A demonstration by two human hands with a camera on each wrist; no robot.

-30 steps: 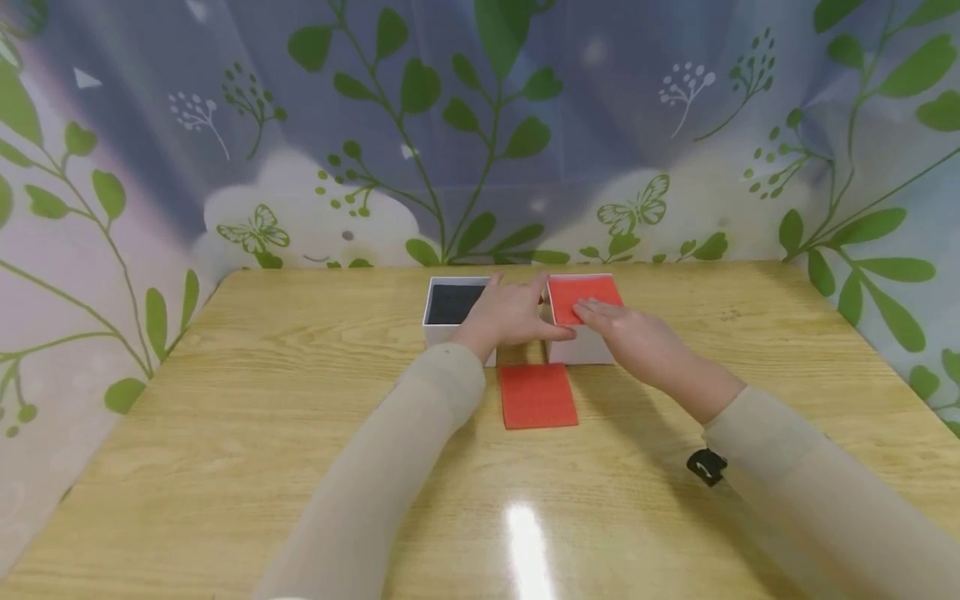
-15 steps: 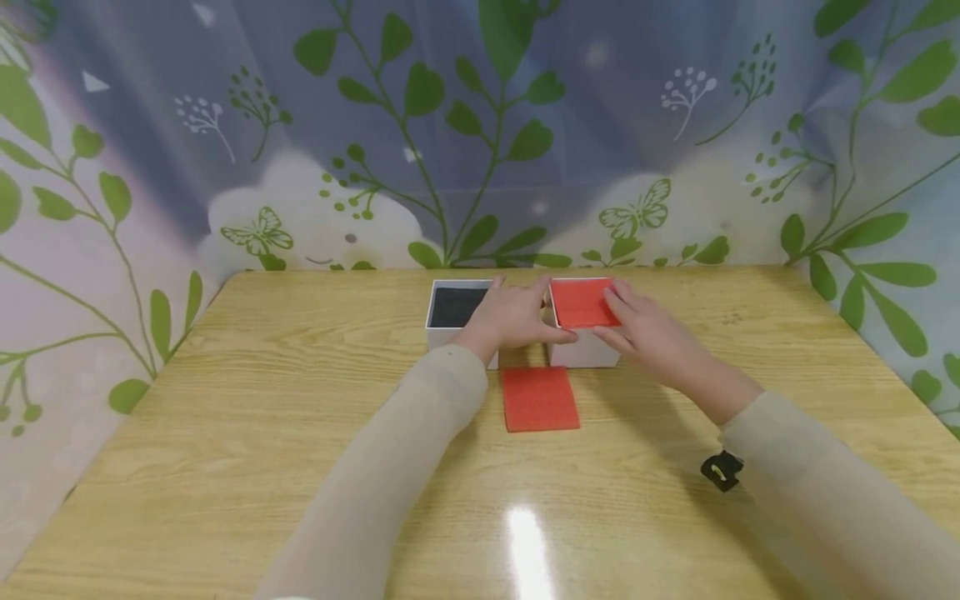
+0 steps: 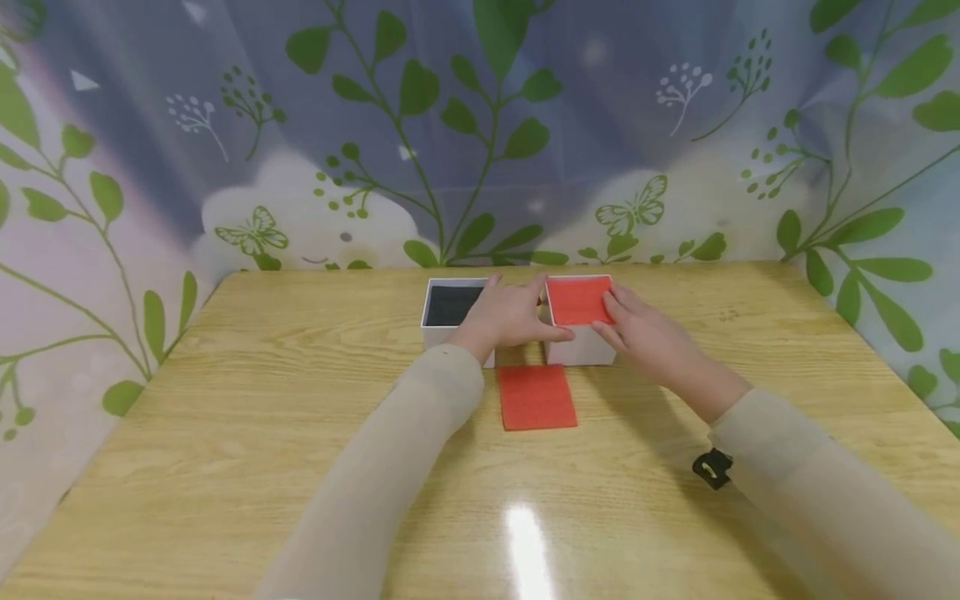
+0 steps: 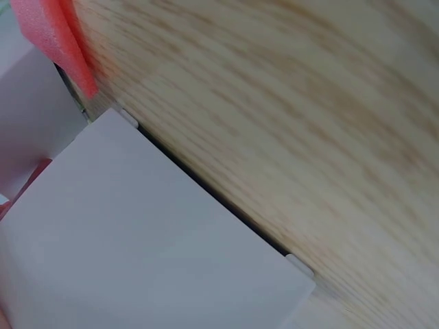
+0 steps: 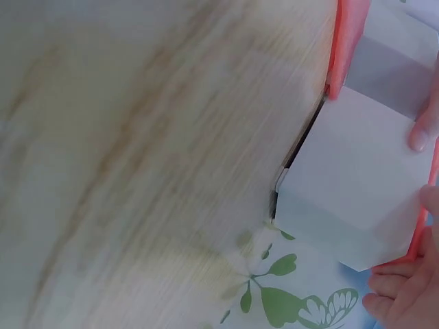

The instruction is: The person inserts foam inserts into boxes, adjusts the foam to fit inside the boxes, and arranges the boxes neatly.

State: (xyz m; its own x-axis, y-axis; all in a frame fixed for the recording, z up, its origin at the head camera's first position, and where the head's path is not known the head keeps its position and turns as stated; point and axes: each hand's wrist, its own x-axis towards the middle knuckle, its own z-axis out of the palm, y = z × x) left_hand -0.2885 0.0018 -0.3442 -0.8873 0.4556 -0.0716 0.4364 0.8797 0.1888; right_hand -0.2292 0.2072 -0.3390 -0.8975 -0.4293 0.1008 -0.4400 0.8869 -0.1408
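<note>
Two white open-topped boxes stand side by side at the back of the table. The right box (image 3: pixel 581 345) has a red sheet (image 3: pixel 579 298) lying across its top. Inside the left box (image 3: pixel 438 337) is a dark sheet (image 3: pixel 450 307). My left hand (image 3: pixel 512 317) reaches between the boxes and grips the right box's left side, thumb on its front wall and fingers towards the back. My right hand (image 3: pixel 649 335) rests at that box's right edge, fingers nearly straight beside the red sheet and thumb at the front corner. Its fingers (image 5: pixel 387 284) show by the wall.
A loose red felt-like square (image 3: pixel 537 398) lies on the wooden table (image 3: pixel 300 383) in front of the gap between the boxes. A leaf-patterned curtain (image 3: pixel 525 125) hangs behind the table's back edge. A black strap piece (image 3: pixel 712 468) hangs below the right sleeve.
My right hand has drawn back from the middle of the red sheet to the box's right edge. The left hand has stayed in place. Over the last half second little differs.
</note>
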